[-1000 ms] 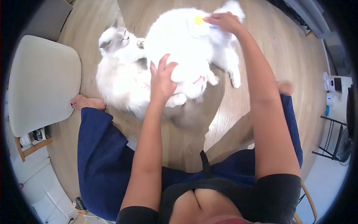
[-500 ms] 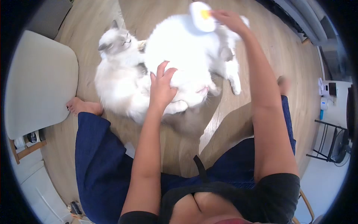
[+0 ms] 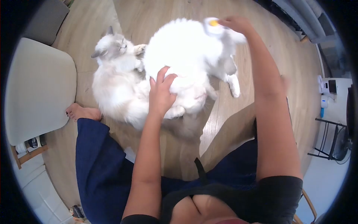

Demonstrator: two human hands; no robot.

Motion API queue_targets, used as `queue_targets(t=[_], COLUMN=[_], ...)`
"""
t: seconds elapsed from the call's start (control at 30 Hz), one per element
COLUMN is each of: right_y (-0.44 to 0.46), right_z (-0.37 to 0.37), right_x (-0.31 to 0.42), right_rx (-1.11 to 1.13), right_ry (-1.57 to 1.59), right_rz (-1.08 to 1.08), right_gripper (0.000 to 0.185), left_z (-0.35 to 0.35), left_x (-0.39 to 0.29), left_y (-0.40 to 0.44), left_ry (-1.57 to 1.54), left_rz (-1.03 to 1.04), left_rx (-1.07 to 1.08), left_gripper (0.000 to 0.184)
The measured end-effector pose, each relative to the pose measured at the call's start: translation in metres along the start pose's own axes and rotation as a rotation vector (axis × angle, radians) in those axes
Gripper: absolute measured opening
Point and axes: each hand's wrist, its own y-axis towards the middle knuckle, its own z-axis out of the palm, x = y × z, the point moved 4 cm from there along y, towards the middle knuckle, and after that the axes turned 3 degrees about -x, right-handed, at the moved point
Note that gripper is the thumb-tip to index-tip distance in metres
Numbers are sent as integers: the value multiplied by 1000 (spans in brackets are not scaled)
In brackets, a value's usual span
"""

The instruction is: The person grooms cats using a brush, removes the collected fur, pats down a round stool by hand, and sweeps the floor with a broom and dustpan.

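Right grip [image 3: 232, 24] is holding a white tool [image 3: 213, 32], likely light and stiff, best held near its yellow spot [image 3: 213, 23]; below, the left hand [image 3: 162, 95], fingers spread, is touching the white cat [image 3: 179, 48].

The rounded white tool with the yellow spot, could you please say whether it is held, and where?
The right hand holds the white tool beside its yellow spot; blur hides the exact grip.

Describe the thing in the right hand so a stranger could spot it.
On the wooden floor lies a big white cat. At its far end, the right hand holds a small, rounded white tool. A bright yellow spot sets it apart from the white fur.
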Motion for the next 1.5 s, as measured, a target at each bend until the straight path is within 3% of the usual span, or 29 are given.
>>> queue_targets(t=[0.03,0.07,0.13,0.2,0.23,0.3,0.37,0.4,0.47,0.57,0.77,0.83,0.87,0.93,1.0,1.1,1.13,1.2,1.3,1.33,1.4,1.5], right_y=[-6,-6,-14,-14,-25,-23,-43,-43,-39,-24,-40,-48,-47,-88,-104,-84,-83,-82,-74,-75,-77,-74], right_z=[-5,-7,-8,-13,-29,-20,-25,-18,-2,-1,-29,-41,-29,-32,-21,-19,-24,-26,-29,-33,-39,-22], right_x=[-22,-29,-39,8,51,124,184,186,177,104,18,35,54,120,149,89,73,50,2,-3,-20,39], right_rx=[144,142,173,-17,21,48,108,110,-57,73,-46,-205,-163,-202,-180,-393,-271,-249,-384,-388,-304,-300], right_ry=[-179,-185,85,386,429,480,171,176,106,253,-30,87,123,120,91,123,52,-9,-62,-64,-50,145], right_rz=[60,57,185,21,-53,-417,-511,-520,-632,-359,-112,-305,-371,-716,-785,-595,-478,-400,-244,-248,-59,-354], right_gripper=[72,72,72,64,63,60,60,60,58,65,62,45,39,34,37,41,41,42,50,50,49,44], left_z=[1,2,3,6,4,3,1,0,-2,-2,4,2,0,-3,-7,-7,-6,-1,0,2,5,5], left_x=[1,3,2,1,-1,-5,-7,-6,-1,-9,-14,-13,-11,-9,-5,-2,-3,-8,-14,-13,-9,-13], left_y=[0,0,0,1,0,0,-1,0,-1,3,3,2,0,2,1,1,1,4,3,3,4,5], left_ry=[6,3,14,19,29,23,14,1,-13,9,-65,-134,-195,-166,-143,-164,-169,-182,-166,-167,-157,-141], left_rz=[-2,-4,43,66,83,54,13,5,-21,37,-4,-18,-31,-35,-74,-7,-11,23,-33,-32,-33,-76], left_rx=[-2,-8,-29,-38,-52,-43,-44,-46,-57,34,40,-32,-90,-30,13,0,-3,40,27,21,-16,10], left_gripper=[52,52,53,53,53,53,53,52,51,49,51,52,53,54,54,54,54,54,54,54,54,55])
